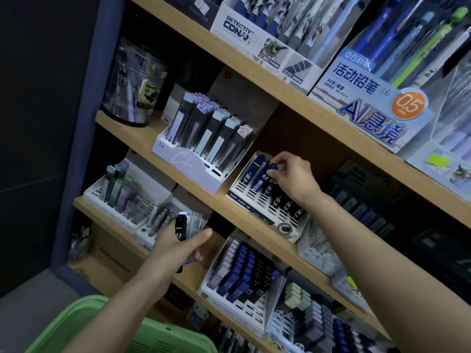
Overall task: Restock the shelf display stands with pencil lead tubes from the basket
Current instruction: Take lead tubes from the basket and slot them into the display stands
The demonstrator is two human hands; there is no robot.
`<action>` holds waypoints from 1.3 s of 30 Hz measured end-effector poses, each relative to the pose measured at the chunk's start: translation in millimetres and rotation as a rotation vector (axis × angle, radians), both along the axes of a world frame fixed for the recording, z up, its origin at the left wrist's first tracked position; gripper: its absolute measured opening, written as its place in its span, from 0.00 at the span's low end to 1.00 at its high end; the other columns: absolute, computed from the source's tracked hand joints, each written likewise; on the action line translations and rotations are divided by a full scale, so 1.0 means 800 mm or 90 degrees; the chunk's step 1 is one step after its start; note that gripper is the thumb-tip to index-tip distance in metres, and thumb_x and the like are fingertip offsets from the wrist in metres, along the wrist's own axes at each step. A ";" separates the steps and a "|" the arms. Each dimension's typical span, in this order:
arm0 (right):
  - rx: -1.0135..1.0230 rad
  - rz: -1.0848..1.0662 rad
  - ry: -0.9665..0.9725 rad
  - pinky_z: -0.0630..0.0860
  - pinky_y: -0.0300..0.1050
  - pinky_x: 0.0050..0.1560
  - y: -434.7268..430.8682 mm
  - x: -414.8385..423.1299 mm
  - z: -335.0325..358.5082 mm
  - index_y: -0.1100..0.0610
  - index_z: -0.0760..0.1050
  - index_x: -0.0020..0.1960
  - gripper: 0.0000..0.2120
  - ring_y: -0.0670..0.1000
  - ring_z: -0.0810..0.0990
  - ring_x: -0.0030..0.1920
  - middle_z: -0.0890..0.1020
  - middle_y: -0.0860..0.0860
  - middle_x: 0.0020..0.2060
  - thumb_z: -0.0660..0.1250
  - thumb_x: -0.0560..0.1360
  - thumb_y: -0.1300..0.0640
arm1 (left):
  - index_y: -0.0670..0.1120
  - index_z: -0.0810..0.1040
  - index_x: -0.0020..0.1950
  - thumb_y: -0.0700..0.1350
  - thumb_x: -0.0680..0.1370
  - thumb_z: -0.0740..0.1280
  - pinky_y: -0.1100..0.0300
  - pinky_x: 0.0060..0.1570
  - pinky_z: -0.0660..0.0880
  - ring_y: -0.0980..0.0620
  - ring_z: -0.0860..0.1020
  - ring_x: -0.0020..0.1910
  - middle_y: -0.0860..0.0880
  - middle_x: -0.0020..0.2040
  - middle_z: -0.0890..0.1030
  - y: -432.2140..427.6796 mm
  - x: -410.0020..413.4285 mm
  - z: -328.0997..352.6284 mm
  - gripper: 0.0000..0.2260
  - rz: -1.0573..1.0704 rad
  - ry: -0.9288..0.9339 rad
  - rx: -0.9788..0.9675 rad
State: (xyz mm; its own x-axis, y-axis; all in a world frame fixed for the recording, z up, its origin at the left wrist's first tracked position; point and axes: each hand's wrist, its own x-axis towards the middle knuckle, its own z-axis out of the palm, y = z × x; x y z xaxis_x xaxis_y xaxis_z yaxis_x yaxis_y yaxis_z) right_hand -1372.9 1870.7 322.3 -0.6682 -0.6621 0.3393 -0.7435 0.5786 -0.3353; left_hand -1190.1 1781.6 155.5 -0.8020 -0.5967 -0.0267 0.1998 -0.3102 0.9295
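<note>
Blue pencil lead tube (265, 175) stands in a back slot of the white slotted display stand (254, 208) on the middle wooden shelf (132, 131), leaning back like its neighbours. Right hand (293, 174) pinches the tube's cap end between thumb and fingertips, gripping it. A second blue tube (251, 171) sits just beside it to the left. A row of black tubes (279, 200) fills the slots in front and to the right. The front slots on the left side of the stand show only white dividers.

Left hand (175, 248) is lower, in front of the shelf below, fingers curled round a small bundle of spare tubes. A black tube marked "03" (179, 229) is on top, with clear tubes (195, 221) behind it. The exact count in the bundle cannot be told.

Green plastic basket (84, 324) is at the bottom left, under the left forearm. Its contents are not visible.

Left of the slotted stand on the same shelf is a white "Color" stand (188, 171) with tall dark and pastel lead cases. A clear round tub (135, 82) sits at the far left.

The shelf above holds a Detective Conan pen box (244, 26) and a mechanical pencil box marked 0.5 (369, 98).

The shelf below holds a white stand of HB 0.5 tubes (244, 278), blue and black, and a white stand of grey-green tubes (119, 189) to the left.
</note>
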 end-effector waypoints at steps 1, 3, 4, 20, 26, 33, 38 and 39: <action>0.016 0.005 0.003 0.80 0.49 0.50 -0.001 0.000 0.000 0.52 0.73 0.47 0.07 0.50 0.81 0.44 0.81 0.53 0.41 0.68 0.75 0.62 | 0.42 0.78 0.48 0.43 0.74 0.72 0.55 0.38 0.76 0.52 0.74 0.29 0.48 0.28 0.75 0.000 0.000 -0.001 0.07 -0.003 -0.002 0.000; 0.026 0.013 0.031 0.80 0.47 0.51 -0.004 -0.001 -0.002 0.53 0.75 0.47 0.05 0.49 0.81 0.43 0.81 0.53 0.42 0.69 0.74 0.61 | 0.41 0.78 0.49 0.43 0.74 0.72 0.55 0.38 0.76 0.52 0.74 0.29 0.48 0.29 0.75 0.000 -0.002 -0.002 0.08 -0.009 0.000 0.008; 0.024 0.014 0.057 0.79 0.45 0.51 -0.004 -0.001 -0.002 0.54 0.77 0.49 0.04 0.48 0.79 0.43 0.81 0.52 0.43 0.69 0.75 0.60 | 0.41 0.77 0.48 0.43 0.74 0.72 0.55 0.37 0.75 0.52 0.74 0.29 0.48 0.29 0.75 0.001 -0.002 -0.002 0.08 -0.011 0.000 0.009; -0.051 0.049 0.183 0.77 0.39 0.52 0.001 0.061 -0.025 0.57 0.73 0.61 0.12 0.42 0.76 0.48 0.75 0.47 0.50 0.64 0.78 0.58 | 0.41 0.75 0.45 0.54 0.74 0.64 0.64 0.26 0.72 0.55 0.73 0.26 0.50 0.31 0.75 0.011 0.006 0.022 0.15 -0.036 0.022 0.075; 0.073 0.190 -0.256 0.77 0.33 0.43 -0.001 0.132 -0.072 0.58 0.77 0.58 0.11 0.42 0.78 0.41 0.78 0.43 0.41 0.65 0.77 0.55 | 0.42 0.75 0.48 0.57 0.70 0.64 0.63 0.25 0.71 0.54 0.74 0.26 0.50 0.32 0.78 0.012 0.013 0.024 0.19 -0.074 0.037 0.063; 0.001 0.150 -0.505 0.79 0.36 0.41 0.002 0.126 -0.071 0.69 0.74 0.56 0.10 0.49 0.78 0.36 0.78 0.58 0.39 0.63 0.77 0.65 | 0.43 0.79 0.49 0.59 0.70 0.63 0.63 0.29 0.73 0.53 0.76 0.29 0.49 0.39 0.83 0.013 0.022 0.026 0.21 -0.085 0.032 0.057; -0.151 0.071 -0.583 0.79 0.33 0.38 0.009 0.119 -0.069 0.65 0.73 0.52 0.06 0.46 0.78 0.37 0.76 0.57 0.41 0.58 0.80 0.66 | 0.40 0.79 0.51 0.54 0.72 0.67 0.65 0.25 0.69 0.53 0.73 0.27 0.52 0.32 0.81 0.008 0.026 0.026 0.18 -0.044 0.038 0.095; -0.155 0.071 -0.596 0.80 0.34 0.40 0.012 0.120 -0.069 0.64 0.73 0.51 0.05 0.46 0.79 0.38 0.77 0.57 0.42 0.58 0.80 0.66 | 0.39 0.79 0.51 0.53 0.71 0.68 0.65 0.25 0.68 0.54 0.72 0.26 0.51 0.30 0.79 0.007 0.026 0.025 0.18 -0.023 0.033 0.095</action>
State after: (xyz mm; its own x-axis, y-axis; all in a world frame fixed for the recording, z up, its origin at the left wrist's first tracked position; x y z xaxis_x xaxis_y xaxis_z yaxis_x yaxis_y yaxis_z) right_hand -1277.3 1880.2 266.8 -0.6747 -0.7202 -0.1616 -0.1615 0.3577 -0.9198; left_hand -1168.9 1786.9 175.9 -0.8259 -0.5594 -0.0706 0.2321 -0.4515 0.8616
